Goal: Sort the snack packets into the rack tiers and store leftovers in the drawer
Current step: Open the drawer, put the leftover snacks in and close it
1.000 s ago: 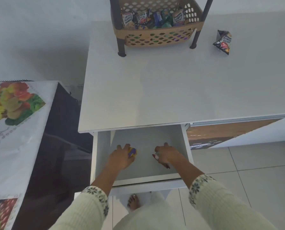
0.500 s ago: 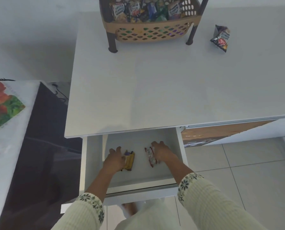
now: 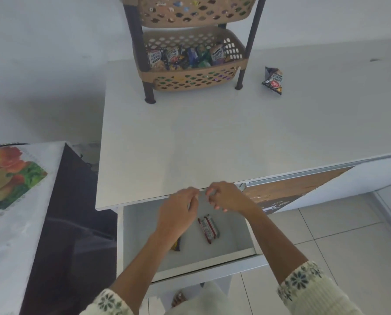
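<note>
The white drawer (image 3: 212,261) stands pulled out under the counter. A red and silver snack bar (image 3: 208,228) lies flat inside it. A yellow and dark packet (image 3: 176,246) lies to its left, mostly hidden by my left forearm. My left hand (image 3: 178,215) and my right hand (image 3: 227,196) hover empty above the drawer near the counter's front edge, fingers loosely curled, close together. The tan rack (image 3: 191,79) stands at the counter's back, its lower tier holding several packets. One dark peanut packet (image 3: 273,80) lies on the counter right of the rack.
The white counter (image 3: 212,137) spreads between the rack and the drawer. A dark cabinet with a fruit-print cloth (image 3: 10,176) stands at the left. A brown cupboard front (image 3: 287,189) shows to the drawer's right. Tiled floor and my foot (image 3: 178,300) lie below.
Both hands have let go of the packets in the drawer and risen to the counter's front edge. The camera has tilted up, showing more of the rack.
</note>
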